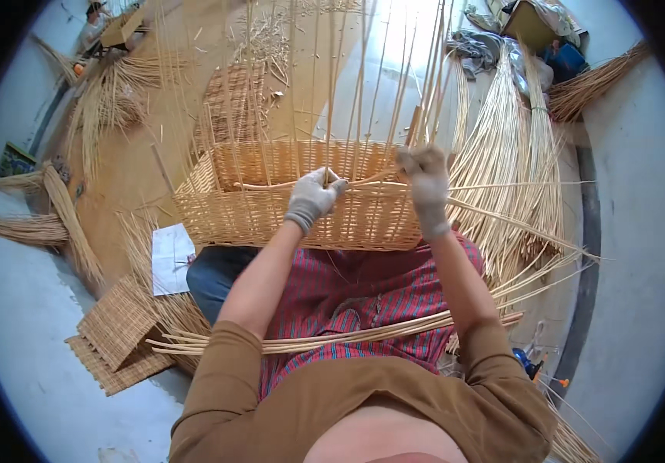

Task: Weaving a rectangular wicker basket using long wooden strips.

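A rectangular wicker basket (228, 220) of pale willow rests across my lap, with tall upright stakes (361, 92) rising from its walls. My left hand (314, 197), in a whitish work glove, is closed at the top of the near wall, thumb and fingers pinching a rod there. Near the basket's right corner my right hand (428, 189), in a soiled glove, is raised and closed, its fingers slightly blurred. A thin willow rod (379, 179) runs along the near wall's top between both hands and appears to pass into the right fingers.
Several loose rods (363, 334) lie across my lap on a striped apron (409, 297). Big willow bundles (494, 147) lean at right, others (116, 100) at far left. Woven panels (120, 324) and white paper (169, 258) lie at left. A wall (633, 231) borders the right.
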Motion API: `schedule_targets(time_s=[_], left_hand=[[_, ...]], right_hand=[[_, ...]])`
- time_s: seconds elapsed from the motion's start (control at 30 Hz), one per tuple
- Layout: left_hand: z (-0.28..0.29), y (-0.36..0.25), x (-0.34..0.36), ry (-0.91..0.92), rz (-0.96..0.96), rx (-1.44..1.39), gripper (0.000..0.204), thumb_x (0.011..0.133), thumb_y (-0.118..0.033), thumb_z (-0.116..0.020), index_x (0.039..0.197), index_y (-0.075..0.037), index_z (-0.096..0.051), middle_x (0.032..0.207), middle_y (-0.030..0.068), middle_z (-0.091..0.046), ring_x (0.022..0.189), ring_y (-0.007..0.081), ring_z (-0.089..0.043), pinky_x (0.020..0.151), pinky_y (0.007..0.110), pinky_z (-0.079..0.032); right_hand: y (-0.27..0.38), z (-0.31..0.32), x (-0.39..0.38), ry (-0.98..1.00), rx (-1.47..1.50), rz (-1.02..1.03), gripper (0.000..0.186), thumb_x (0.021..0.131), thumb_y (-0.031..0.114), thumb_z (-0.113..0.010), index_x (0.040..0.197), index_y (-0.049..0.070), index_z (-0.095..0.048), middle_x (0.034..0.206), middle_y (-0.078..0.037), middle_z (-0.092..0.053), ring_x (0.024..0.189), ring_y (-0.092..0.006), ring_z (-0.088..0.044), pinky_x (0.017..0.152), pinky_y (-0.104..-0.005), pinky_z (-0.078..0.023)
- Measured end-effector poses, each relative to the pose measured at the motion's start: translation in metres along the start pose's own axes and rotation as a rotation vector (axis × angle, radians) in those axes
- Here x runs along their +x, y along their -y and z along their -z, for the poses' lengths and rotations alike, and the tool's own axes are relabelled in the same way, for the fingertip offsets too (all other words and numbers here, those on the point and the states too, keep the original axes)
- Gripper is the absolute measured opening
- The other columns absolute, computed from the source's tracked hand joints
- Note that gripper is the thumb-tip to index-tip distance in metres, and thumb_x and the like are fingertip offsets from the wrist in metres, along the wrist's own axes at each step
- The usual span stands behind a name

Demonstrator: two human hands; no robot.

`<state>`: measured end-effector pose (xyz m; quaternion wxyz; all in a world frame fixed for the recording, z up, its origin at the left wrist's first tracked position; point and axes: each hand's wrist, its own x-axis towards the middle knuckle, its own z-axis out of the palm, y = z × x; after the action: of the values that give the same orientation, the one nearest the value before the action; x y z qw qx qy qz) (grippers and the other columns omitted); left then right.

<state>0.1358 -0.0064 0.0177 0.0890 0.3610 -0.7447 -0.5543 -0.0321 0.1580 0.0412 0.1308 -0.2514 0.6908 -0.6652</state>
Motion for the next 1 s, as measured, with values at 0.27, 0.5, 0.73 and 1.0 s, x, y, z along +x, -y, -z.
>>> schedule_targets(time_s=[0.27, 0.5, 0.73, 1.0], left_hand=[[0.008, 0.009, 0.01, -0.083, 0.06, -0.026, 0.04, 0.105, -0.041, -0.068, 0.09, -0.005, -0.074, 0.066, 0.0026, -0.063, 0.043, 0.0111, -0.054, 0.042, 0.031, -0.047], [0.007, 0.008, 0.008, -0.033, 0.107, -0.144, 0.026, 0.1, -0.03, -0.077, 0.091, -0.008, -0.066, 0.073, 0.0, -0.068, 0.058, 0.0092, -0.064, 0.051, 0.031, -0.053], [-0.011, -0.012, 0.005, -0.321, 0.159, 0.155, 0.053, 0.078, -0.058, -0.091, 0.08, -0.011, -0.066, 0.073, 0.0096, -0.073, 0.074, 0.0255, -0.074, 0.07, 0.039, -0.056], [-0.057, -0.036, 0.005, -0.172, -0.471, 0.254, 0.017, 0.106, -0.023, -0.07, 0.113, -0.009, -0.066, 0.103, 0.0038, -0.072, 0.073, 0.017, -0.072, 0.063, 0.03, -0.061]], right_hand=[[0.096, -0.108, 0.03, 0.118, 0.281, 0.174, 0.055, 0.109, 0.017, -0.055, 0.16, 0.008, -0.039, 0.151, -0.013, -0.042, 0.132, -0.0271, -0.053, 0.118, -0.0415, -0.042], [-0.055, 0.004, -0.035, -0.33, 1.067, -0.04, 0.038, 0.118, 0.039, -0.039, 0.101, 0.01, -0.057, 0.073, 0.001, -0.048, 0.072, -0.0157, -0.053, 0.084, -0.0456, -0.056], [0.002, -0.013, -0.073, -0.314, 0.588, 0.12, 0.03, 0.116, 0.033, -0.047, 0.102, 0.008, -0.055, 0.084, -0.001, -0.056, 0.075, -0.0159, -0.057, 0.092, -0.0449, -0.058], [-0.037, 0.098, -0.061, -0.555, 0.731, -0.342, 0.006, 0.107, 0.007, -0.063, 0.109, 0.011, -0.059, 0.105, -0.011, -0.074, 0.103, -0.0219, -0.074, 0.087, -0.0348, -0.062]])
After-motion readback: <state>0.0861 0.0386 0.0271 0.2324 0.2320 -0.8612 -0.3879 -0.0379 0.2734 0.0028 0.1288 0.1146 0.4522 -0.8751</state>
